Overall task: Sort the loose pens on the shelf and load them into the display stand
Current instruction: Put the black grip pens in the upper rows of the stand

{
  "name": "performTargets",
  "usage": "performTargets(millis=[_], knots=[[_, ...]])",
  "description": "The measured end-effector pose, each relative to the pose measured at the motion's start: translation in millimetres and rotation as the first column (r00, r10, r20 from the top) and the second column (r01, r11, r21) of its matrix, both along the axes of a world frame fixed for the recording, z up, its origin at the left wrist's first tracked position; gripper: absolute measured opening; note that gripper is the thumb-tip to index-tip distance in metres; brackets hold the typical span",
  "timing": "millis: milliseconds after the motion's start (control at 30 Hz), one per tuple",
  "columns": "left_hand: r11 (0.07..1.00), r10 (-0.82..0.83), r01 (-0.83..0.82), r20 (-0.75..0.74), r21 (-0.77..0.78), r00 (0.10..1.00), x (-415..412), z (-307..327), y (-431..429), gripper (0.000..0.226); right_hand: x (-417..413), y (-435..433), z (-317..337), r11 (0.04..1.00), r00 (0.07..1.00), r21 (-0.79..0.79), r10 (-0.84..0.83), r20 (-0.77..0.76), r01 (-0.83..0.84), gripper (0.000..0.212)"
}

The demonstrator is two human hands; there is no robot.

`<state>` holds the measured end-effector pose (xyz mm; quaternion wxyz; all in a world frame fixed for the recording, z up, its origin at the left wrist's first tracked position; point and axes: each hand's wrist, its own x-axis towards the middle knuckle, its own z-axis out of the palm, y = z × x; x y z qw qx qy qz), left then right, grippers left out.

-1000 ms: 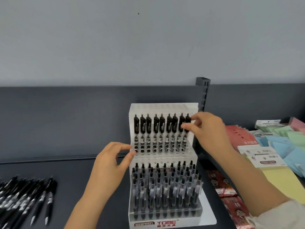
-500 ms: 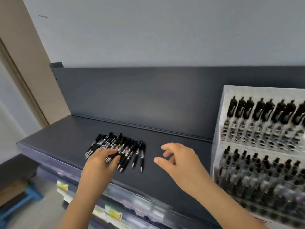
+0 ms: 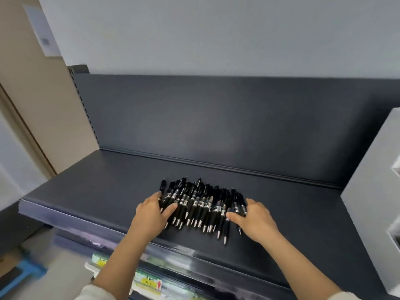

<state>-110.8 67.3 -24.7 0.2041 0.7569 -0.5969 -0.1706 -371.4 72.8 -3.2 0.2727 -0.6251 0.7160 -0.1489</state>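
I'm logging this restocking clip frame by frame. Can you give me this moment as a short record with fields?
pens: black, piled loose on the dark shelf, tips toward its front edge
left hand: rests on the pile's left side, fingers fairly straight
right hand: touches the pile's right side, thumb on the pens
display stand: only its white side shows, at the right edge, apart from the pile
pens lifted: none

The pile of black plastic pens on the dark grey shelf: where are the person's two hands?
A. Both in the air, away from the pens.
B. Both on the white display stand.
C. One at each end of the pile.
C: the left hand touches the pile of black plastic pens at its left end, the right hand at its right end.
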Motion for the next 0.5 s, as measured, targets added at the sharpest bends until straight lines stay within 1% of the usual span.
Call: performTargets(millis=[67,133,167,267,333,400,467,500], knots=[[0.999,-0.031,0.032,-0.038,0.037,0.999,4.9,-2.0,-9.3,0.077,10.3,-3.1,-6.1,0.999,0.998,-0.008,-0.049,0.042,0.049,0.071],[0.998,-0.057,0.058,-0.032,0.029,0.998,8.5,-3.5,-18.4,0.08,18.0,-4.6,-9.4,0.995,0.99,0.003,-0.099,0.101,0.099,0.074],[0.997,-0.066,0.067,-0.038,0.028,0.997,9.6,-3.9,-22.5,0.082,20.9,-4.9,-10.1,0.993,0.987,0.007,-0.12,0.107,0.12,0.075],[0.993,-0.073,0.082,-0.105,0.082,0.992,14.5,-5.2,-33.8,0.088,27.7,-5.4,-12.1,0.988,0.987,0.012,-0.152,0.05,0.152,0.081],[0.986,-0.076,0.095,-0.138,0.139,0.987,19.5,-4.6,-40.5,0.082,29.6,-7.1,-12.4,0.988,0.987,0.002,-0.157,0.029,0.157,0.083],[0.975,-0.111,0.135,-0.142,0.178,0.984,20.9,-1.9,-41.1,0.07,29.2,-9.2,-12.3,0.987,0.987,0.032,-0.16,0.029,0.159,0.081],[0.97,-0.138,0.162,-0.136,0.184,0.981,18.6,-1.3,-38.6,0.066,29.3,-11.1,-10.6,0.985,0.987,0.071,-0.162,0.024,0.16,0.074],[0.97,-0.143,0.166,-0.132,0.179,0.981,17.2,-0.6,-37.3,0.065,30.3,-12.0,-9.8,0.984,0.986,0.077,-0.165,0.018,0.163,0.066]])
